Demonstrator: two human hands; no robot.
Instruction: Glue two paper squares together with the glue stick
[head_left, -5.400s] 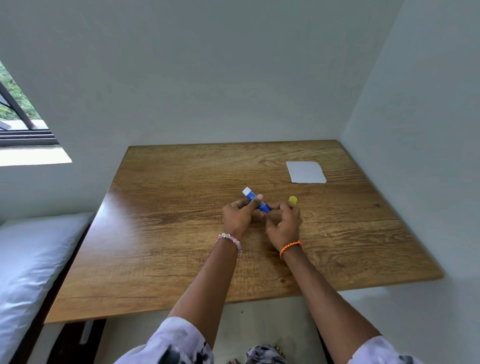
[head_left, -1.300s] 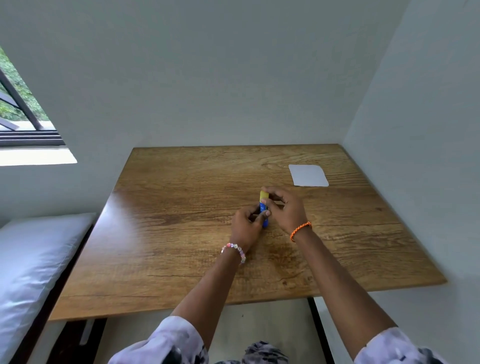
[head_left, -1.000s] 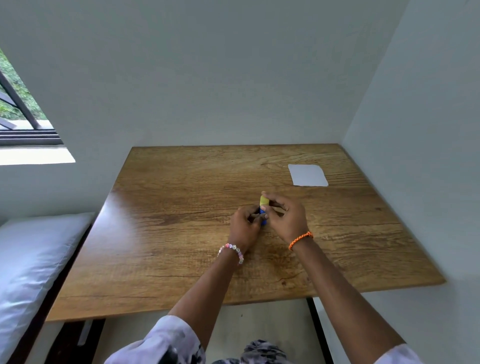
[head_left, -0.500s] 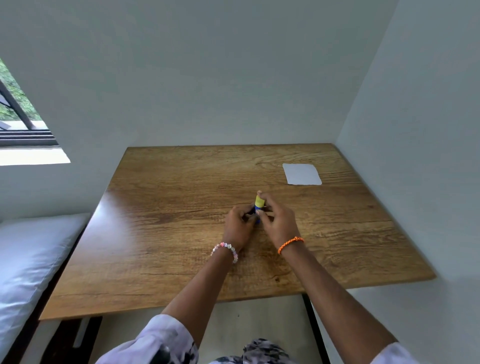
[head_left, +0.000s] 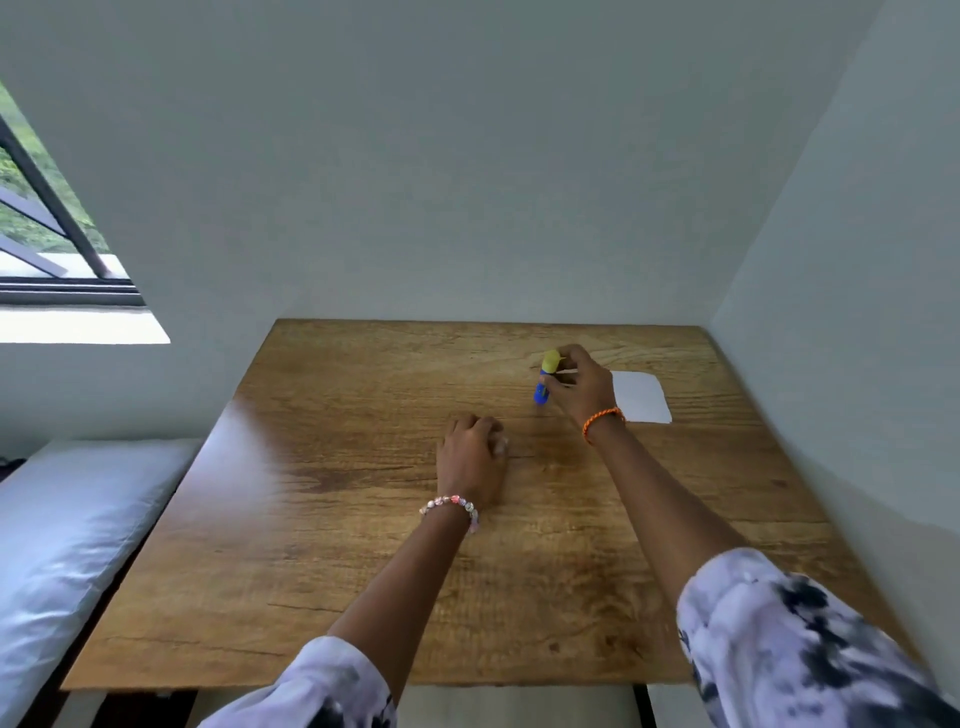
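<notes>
On the wooden surface, the capped glue stick, previously held by both hands, is now carried toward the paper in the right hand's curled fingers, the left hand resting loosely curled and empty: gluing appears finished.

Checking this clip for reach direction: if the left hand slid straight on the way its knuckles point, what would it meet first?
The left hand points toward the table's far edge. Only bare table lies ahead, then the wall. The glue stick held by the right hand seems off to its right, though depth is unclear.
</notes>
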